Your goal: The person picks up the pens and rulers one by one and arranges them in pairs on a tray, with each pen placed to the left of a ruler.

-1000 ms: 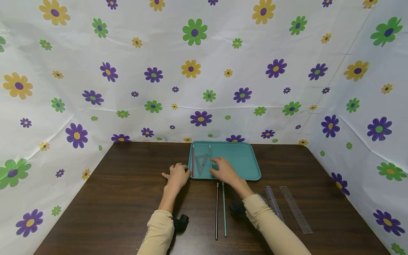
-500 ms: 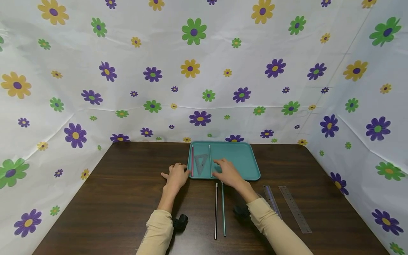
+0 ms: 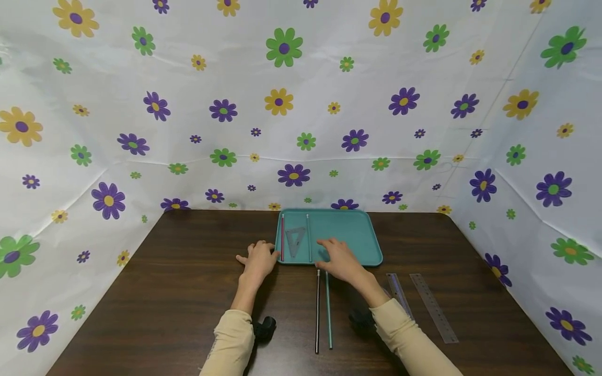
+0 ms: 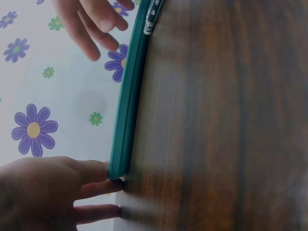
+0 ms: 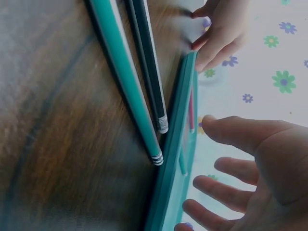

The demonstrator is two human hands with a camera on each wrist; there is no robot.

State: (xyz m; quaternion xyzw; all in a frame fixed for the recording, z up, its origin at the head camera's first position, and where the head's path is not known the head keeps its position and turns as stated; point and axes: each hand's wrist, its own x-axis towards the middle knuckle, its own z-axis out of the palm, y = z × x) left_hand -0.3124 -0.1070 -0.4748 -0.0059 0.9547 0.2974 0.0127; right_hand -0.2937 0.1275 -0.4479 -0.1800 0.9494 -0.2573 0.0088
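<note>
In the head view, a teal tray (image 3: 348,230) lies at the back of the table. On its left part are a red pencil (image 3: 282,237), a clear set square (image 3: 294,251) and a pale green pencil (image 3: 309,237). My left hand (image 3: 258,261) touches the tray's front left corner with thumb and straight fingers. Over the tray's front edge hovers my right hand (image 3: 342,261), fingers spread and holding nothing, just right of the pale green pencil. A black pencil (image 3: 317,313) and a green pencil (image 5: 122,72) lie on the table, eraser ends towards the tray.
Two clear rulers, one with a purple stripe (image 3: 400,296) and one plain (image 3: 433,308), lie at the right beside my right forearm. Flower-patterned cloth (image 3: 301,120) hangs behind the table and along its sides.
My right hand has let go of the pale green pencil on the tray and drawn back a little to the right. My left hand stays at the tray's corner.
</note>
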